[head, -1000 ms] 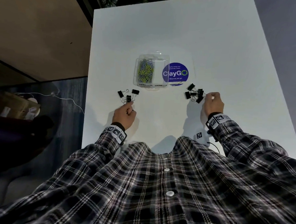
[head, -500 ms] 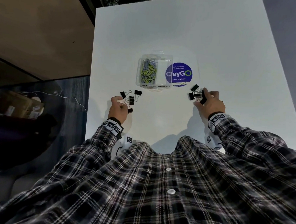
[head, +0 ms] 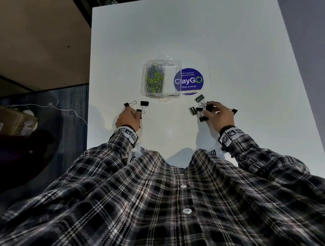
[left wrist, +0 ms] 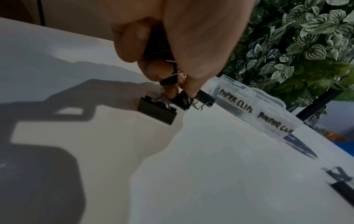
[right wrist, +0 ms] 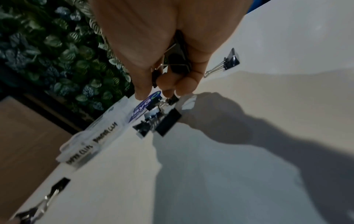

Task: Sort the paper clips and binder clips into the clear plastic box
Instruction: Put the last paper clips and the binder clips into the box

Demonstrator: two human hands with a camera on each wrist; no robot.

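While both hands work at once, the clear plastic box (head: 161, 77) sits on the white table (head: 237, 61) as the anchor for everything else: its left compartment is full of green and blue paper clips (head: 154, 78), and its right compartment looks empty, presumably kept for the binder clips. Handwritten labels on its near wall are legible only in part in the wrist views. Just right of the box lies a round blue sticker (head: 188, 81).

Near the box's front left corner, the left hand (head: 128, 119) has its fingers curled round black binder clips, with at least one already tucked in the palm and fingertips (left wrist: 188, 89) pinching another by its wire handles. Two more clips (head: 144, 103) lie loose on the table beside those fingers. Gathering several into one fist probably saves trips to the box.

Near the box's front right corner, the right hand (head: 218, 116) does the same: fingers curled, clips held against the palm, fingertips reaching into a tangled cluster of binder clips (head: 197, 109) in front of the sticker. One stray clip (right wrist: 230, 59) lies on the far side of that hand from the box.

My judgement is that collecting is under way and no binder clip has reached the box yet. Interlocked wire handles could drag extra clips along or let one drop.
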